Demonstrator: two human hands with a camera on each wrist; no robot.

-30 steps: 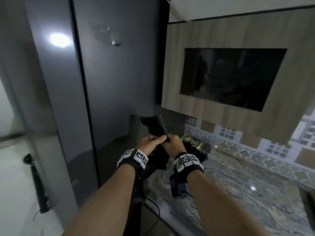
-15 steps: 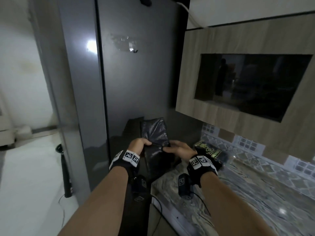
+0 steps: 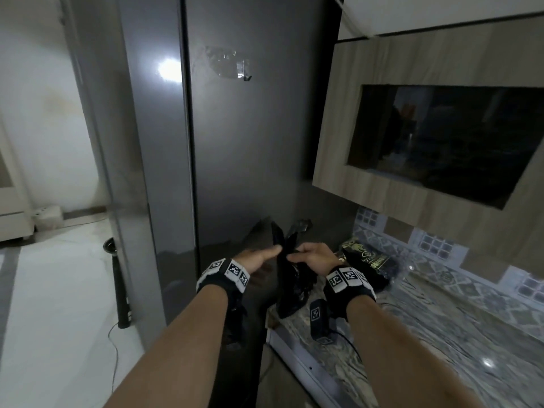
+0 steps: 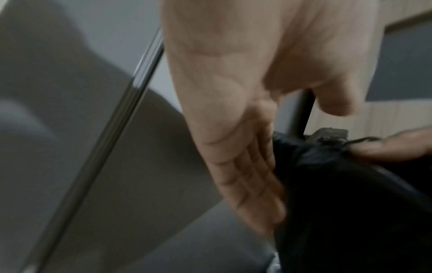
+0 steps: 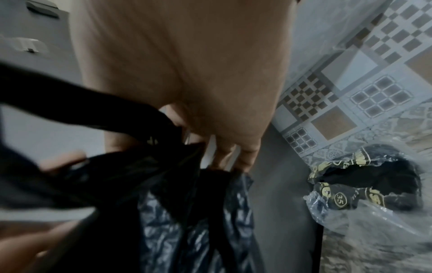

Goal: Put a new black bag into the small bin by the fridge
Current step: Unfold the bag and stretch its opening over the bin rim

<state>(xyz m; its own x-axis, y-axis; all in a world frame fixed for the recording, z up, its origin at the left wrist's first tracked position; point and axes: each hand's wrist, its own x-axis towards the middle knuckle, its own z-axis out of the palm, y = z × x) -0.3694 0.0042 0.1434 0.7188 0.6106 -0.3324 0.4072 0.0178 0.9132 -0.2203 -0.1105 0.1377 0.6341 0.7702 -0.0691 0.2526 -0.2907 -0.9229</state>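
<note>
Legibly, "35" on pack (image 5: 339, 198) near bag (image 5: 198, 221)

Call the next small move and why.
Probably pinch the top edge of the black bag with the left hand, then pull away from the right hand: right pinches it, left fingers lie flat against it, bag hangs narrow, unopened.

Your head camera looks forward and down at the tall grey metal fridge (image 3: 250, 142) and the marbled stone counter (image 3: 441, 334). Each wrist camera sits very near, looking along the palm to the fingers (image 4: 245, 181). All three share the crumpled black plastic bag (image 3: 287, 293).
</note>
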